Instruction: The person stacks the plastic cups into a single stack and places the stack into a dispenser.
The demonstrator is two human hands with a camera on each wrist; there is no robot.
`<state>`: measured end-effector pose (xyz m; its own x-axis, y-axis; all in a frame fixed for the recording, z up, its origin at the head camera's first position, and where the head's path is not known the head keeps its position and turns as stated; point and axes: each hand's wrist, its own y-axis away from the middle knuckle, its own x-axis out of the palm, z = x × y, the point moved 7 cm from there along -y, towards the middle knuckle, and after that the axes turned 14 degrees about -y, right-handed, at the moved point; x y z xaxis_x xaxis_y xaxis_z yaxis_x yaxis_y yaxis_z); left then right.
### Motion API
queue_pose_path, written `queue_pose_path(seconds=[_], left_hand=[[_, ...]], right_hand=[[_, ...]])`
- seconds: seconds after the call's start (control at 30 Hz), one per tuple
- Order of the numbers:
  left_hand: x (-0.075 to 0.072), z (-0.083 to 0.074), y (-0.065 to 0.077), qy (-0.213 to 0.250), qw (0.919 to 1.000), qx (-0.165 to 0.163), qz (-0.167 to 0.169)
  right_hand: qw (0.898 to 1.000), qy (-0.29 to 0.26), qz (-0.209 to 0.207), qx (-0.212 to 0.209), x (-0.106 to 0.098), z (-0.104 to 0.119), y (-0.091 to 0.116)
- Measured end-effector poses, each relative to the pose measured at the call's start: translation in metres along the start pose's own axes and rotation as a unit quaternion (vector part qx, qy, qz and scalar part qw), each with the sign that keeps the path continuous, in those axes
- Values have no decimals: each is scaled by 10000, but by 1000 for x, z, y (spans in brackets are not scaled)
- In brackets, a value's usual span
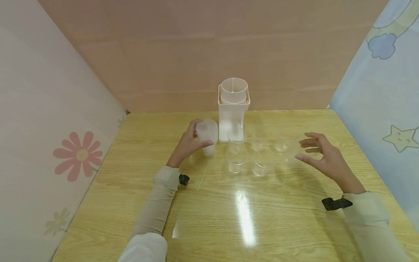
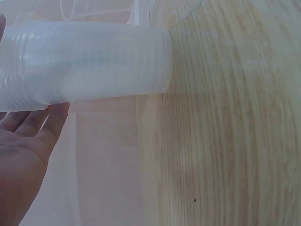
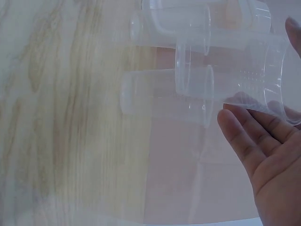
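My left hand (image 1: 193, 140) grips a stack of nested translucent plastic cups (image 1: 207, 131). In the left wrist view the stack (image 2: 99, 61) stands upright, its base close to the table; whether it touches cannot be told. My right hand (image 1: 322, 156) holds a single clear plastic cup (image 3: 249, 70) between thumb and fingers. The base of that cup is higher than those of the standing cups beside it. Between the hands, several clear cups (image 1: 234, 166) stand upright on the table in loose rows.
Behind the cups stands a white holder (image 1: 230, 120) with a round open tube (image 1: 234, 91) on top. A thin pale streak (image 1: 203, 178) lies on the wooden table (image 1: 196, 218) near the left wrist. Fabric walls (image 1: 183, 54) enclose the back and both sides.
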<state>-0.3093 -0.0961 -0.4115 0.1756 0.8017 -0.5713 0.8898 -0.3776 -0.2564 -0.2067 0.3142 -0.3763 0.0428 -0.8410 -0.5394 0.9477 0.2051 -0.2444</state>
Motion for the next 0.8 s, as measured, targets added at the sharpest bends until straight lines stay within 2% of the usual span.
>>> queue_pose_path(seconds=[0.2,0.4,0.8], left_hand=[[-1,0,1,-34,10000,54,-28],[0,1,1,-15,9999,95,-44],[0,3,0,-56,10000,-15,-5]], right_hand=[[9999,-5,-158,3,-9,7,-6],[9994,-72,-247,-222,-16,17,-13],[9992,-19,-269,-281,-16,25,-25]])
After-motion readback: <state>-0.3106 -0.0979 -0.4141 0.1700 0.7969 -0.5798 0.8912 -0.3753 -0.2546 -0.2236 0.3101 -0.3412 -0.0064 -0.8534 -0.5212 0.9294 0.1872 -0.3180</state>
